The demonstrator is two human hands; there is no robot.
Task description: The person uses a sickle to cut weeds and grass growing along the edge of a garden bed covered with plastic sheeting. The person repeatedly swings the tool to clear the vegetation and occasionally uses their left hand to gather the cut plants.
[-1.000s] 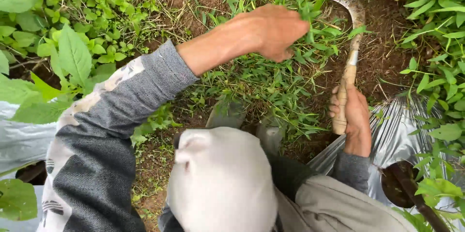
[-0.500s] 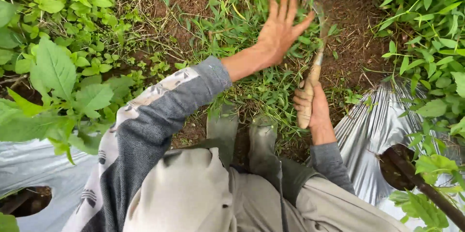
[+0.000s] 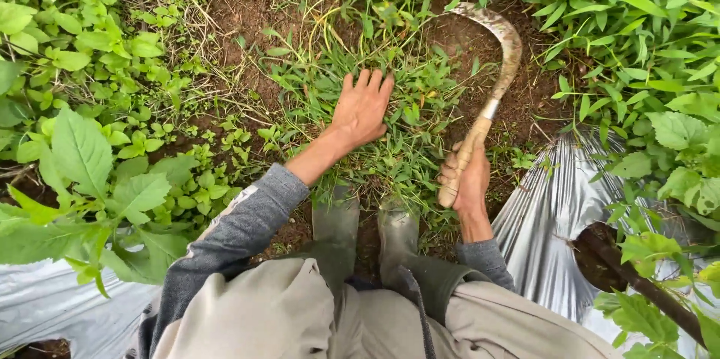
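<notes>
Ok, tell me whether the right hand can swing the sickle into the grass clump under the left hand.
Probably yes: the sickle in the right hand arcs beside the grass clump, nothing between. The left hand lies on it, though.

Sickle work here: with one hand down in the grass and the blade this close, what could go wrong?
The left hand lies spread on the grass inside the curve of the sickle, so a pull toward the body might catch the fingers. The boots stand just behind that grass, in line with such a pull. The plastic sheet lies beside the right hand; a wide swing could slit it.
</notes>
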